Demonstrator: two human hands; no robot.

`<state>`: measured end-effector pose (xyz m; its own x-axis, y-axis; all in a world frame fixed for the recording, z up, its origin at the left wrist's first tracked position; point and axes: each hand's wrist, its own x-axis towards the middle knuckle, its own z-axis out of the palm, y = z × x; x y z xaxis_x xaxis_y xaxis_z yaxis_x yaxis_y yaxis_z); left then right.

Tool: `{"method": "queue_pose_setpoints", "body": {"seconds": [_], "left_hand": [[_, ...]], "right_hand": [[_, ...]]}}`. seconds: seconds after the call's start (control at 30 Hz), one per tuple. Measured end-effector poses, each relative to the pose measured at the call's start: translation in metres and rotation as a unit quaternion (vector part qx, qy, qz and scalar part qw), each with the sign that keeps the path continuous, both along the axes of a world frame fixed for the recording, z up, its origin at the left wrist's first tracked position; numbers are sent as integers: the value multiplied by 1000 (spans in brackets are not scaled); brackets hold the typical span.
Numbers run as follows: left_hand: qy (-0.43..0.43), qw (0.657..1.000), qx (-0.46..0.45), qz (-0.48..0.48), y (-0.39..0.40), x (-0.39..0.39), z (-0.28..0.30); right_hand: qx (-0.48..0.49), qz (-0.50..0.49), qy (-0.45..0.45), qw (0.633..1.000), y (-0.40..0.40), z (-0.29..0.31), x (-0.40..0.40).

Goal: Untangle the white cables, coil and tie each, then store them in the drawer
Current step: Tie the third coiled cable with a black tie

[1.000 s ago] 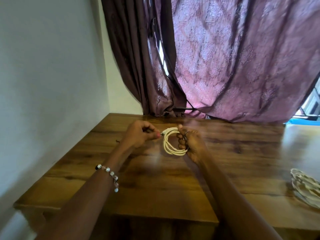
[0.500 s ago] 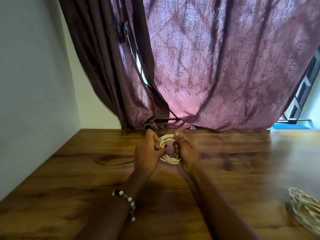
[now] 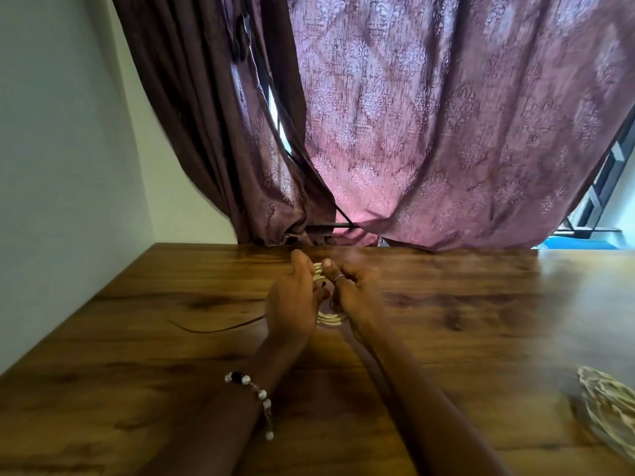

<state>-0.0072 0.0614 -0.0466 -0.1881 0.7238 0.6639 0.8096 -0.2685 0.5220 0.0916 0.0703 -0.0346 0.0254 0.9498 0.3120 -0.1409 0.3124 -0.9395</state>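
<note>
Over the brown wooden table (image 3: 446, 338), a small coil of white cable (image 3: 329, 317) sits gathered between both hands, likely so its loops stay put for tying. The left hand (image 3: 292, 304) cups it, fingers curled closed; the right hand (image 3: 354, 297) pinches its far side. Right of the coil, a second pale bundle (image 3: 608, 403) waits.

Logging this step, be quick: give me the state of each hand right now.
Left hand: closed on the white cable coil.
Right hand: closed on the same coil.
</note>
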Motion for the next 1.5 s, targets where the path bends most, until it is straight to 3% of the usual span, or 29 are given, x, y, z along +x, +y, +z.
{"method": "queue_pose_setpoints", "body": {"seconds": [0.17, 0.5, 0.63, 0.7, 0.77, 0.83, 0.97, 1.13, 1.27, 1.43, 1.5], "left_hand": [[-20, 1000, 19, 5, -4, 2, 2], [6, 998, 62, -7, 1, 4, -8], [11, 998, -40, -52, 5, -4, -2], [-56, 985, -118, -113, 8, -11, 2], [-203, 932, -210, -213, 6, -16, 6], [-257, 889, -261, -274, 2, -20, 8], [-132, 913, -290, -253, -4, -28, 8], [-81, 879, -361, -301, -8, -35, 8], [-96, 875, -319, -350, -11, -32, 7], [-15, 919, -208, -334, -9, -22, 0], [-32, 930, -156, -332, -11, -18, -2]], "right_hand": [[-33, 35, 47, 998, 7, -6, -1], [-71, 68, 55, 994, 5, -6, -3], [-77, 25, 49, 995, 6, -10, -1], [-90, 3, 72, 993, 6, -10, 2], [-102, -12, 101, 989, 6, -9, 6], [-109, -17, 125, 986, 5, -6, 10], [-125, -28, 153, 980, 4, -4, 14], [-127, -44, 149, 980, 8, -8, 19], [-132, -49, 149, 979, 10, -10, 22], [-133, -42, 163, 977, 12, -10, 23], [-127, -32, 173, 976, 11, -10, 23]]}}
